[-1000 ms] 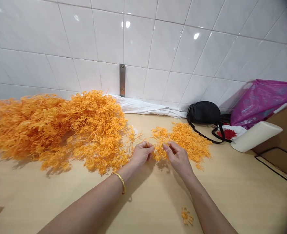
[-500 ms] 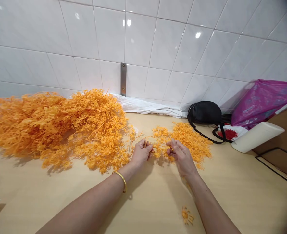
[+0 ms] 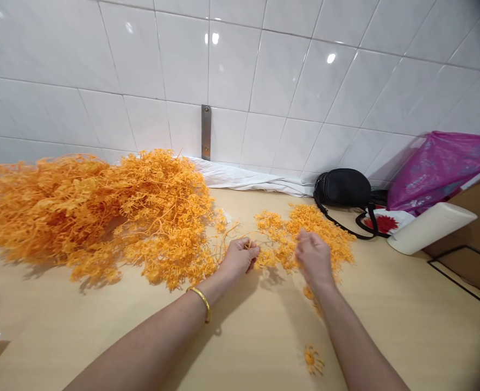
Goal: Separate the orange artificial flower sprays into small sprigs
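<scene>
My left hand (image 3: pixel 240 255) is closed in a pinch on the thin stem of an orange artificial flower sprig (image 3: pixel 264 234), in the middle of the table. To its right my right hand (image 3: pixel 314 255) is curled closed over the near edge of a smaller heap of orange flower sprigs (image 3: pixel 333 239). What its fingers hold, if anything, is hidden. Just below that wrist a small orange flower (image 3: pixel 308 294) shows, partly covered by the forearm. One loose flower head (image 3: pixel 313 359) lies nearer to me. Left of my left hand spreads a large heap of orange flower sprigs (image 3: pixel 162 217).
A black bag (image 3: pixel 343 187) with a strap stands at the back right. Beside it are a pale cylinder (image 3: pixel 431 228), a purple plastic bag (image 3: pixel 443 168) and a cardboard box (image 3: pixel 468 228). White cloth (image 3: pixel 252 179) lies along the tiled wall (image 3: pixel 240 65).
My right hand has moved right and slightly up, away from my left hand, and its fingers have curled in. My left hand keeps its pinch at almost the same spot.
</scene>
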`<state>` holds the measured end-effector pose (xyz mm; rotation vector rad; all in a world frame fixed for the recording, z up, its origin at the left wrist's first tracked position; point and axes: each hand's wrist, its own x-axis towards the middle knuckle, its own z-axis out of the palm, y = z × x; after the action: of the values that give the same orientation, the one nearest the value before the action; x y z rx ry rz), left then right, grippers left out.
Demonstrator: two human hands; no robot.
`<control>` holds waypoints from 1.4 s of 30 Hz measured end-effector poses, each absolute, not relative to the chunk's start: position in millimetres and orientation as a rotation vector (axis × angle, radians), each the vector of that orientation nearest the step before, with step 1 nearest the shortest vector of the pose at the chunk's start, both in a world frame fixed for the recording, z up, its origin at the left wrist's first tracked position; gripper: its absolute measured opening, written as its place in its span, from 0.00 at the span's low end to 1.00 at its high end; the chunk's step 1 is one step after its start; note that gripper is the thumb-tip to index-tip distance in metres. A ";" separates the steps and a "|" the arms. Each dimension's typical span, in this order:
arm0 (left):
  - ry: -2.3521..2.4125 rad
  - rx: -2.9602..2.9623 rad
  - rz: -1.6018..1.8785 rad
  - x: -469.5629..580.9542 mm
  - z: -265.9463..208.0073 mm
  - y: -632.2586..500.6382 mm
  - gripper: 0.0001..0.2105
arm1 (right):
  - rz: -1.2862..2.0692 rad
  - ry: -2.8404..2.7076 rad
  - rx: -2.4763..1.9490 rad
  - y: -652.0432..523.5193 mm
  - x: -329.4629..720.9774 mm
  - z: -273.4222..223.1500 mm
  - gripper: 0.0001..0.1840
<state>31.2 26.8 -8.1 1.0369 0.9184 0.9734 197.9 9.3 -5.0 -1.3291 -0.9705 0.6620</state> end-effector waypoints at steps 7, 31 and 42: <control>0.761 0.852 1.049 31.5 -14.6 30.9 0.09 | 0.717 -0.959 -1.336 8.5 203.7 -2.6 0.14; 0.821 1.027 0.980 29.3 -12.5 22.6 0.08 | 0.690 -0.826 -1.313 8.3 201.1 1.3 0.14; 0.783 1.210 0.925 33.8 -17.3 19.4 0.07 | 0.742 -1.635 -1.378 -3.4 163.4 4.1 0.12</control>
<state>33.8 19.4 -17.3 1.2102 0.7833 0.9248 163.4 -3.4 4.1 -1.3784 -1.6350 0.7420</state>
